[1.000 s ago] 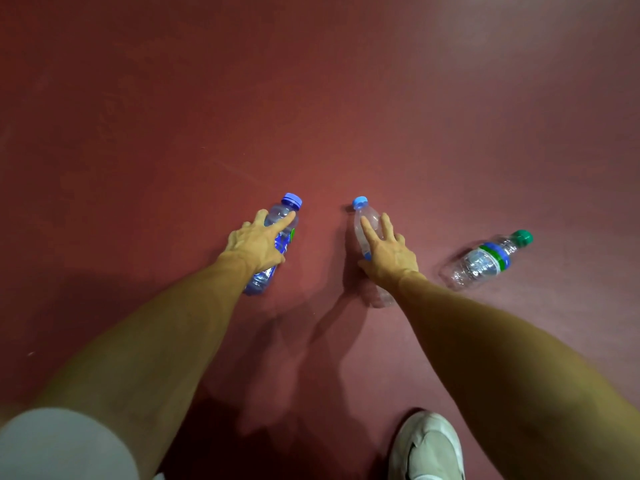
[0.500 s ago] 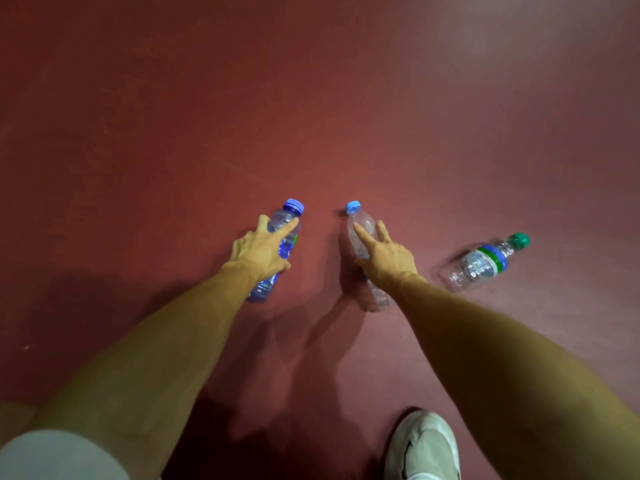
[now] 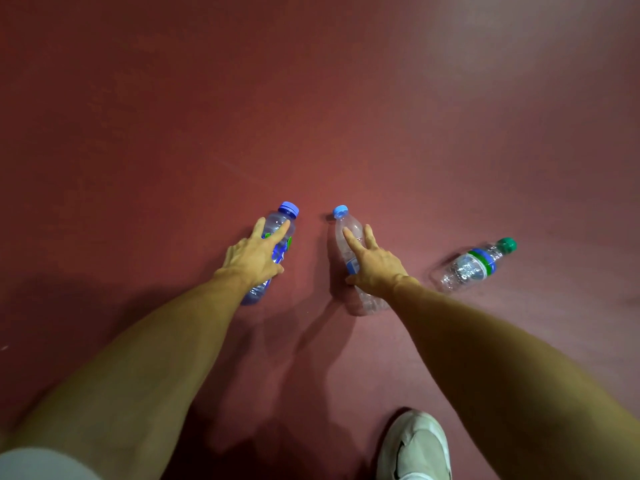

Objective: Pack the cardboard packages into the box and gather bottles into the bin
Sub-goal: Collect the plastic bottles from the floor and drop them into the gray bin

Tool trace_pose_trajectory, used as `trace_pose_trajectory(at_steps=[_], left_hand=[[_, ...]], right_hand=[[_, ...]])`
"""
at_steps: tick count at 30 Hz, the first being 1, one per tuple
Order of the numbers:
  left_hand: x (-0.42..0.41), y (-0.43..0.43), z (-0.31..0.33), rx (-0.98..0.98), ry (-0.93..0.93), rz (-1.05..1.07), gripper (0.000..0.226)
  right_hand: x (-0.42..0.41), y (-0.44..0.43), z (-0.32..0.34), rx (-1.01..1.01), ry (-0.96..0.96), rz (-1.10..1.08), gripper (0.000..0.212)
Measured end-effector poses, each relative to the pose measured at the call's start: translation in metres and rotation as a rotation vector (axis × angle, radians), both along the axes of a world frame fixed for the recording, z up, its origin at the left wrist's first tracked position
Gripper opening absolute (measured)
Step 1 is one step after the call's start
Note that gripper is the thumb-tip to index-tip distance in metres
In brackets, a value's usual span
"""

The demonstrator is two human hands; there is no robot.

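Two hands, two bottles!
Left hand (image 3: 254,259) on the blue bottle (image 3: 275,220), right hand (image 3: 374,266) on the clear bottle (image 3: 351,220), fingers straight; wrap mid-body first.

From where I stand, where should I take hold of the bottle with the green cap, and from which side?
Take the green-capped bottle around the middle of its body, beside the label band, coming down from above. It lies on its side on the floor with nothing against it, so a grasp can probably close across its round width.
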State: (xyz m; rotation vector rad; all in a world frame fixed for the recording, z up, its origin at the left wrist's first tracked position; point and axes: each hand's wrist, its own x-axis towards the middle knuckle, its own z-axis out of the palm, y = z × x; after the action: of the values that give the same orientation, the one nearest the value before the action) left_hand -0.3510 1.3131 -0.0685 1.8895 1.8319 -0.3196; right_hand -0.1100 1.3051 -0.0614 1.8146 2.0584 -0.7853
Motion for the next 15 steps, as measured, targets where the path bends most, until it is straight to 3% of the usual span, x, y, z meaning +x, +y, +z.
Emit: trace_pose_trajectory(at_steps=[7, 15], left_hand=[[0.009, 0.001, 0.071, 0.093, -0.075, 0.005, 0.093], [-0.022, -0.008, 0.323, 0.113, -0.094, 0.079, 0.09]], right_hand=[[-0.005, 0.01, 0.061, 0.107, 0.048, -0.01, 0.1], [-0.052, 0.016, 0.309, 0.162, 0.059, 0.083, 0.1]])
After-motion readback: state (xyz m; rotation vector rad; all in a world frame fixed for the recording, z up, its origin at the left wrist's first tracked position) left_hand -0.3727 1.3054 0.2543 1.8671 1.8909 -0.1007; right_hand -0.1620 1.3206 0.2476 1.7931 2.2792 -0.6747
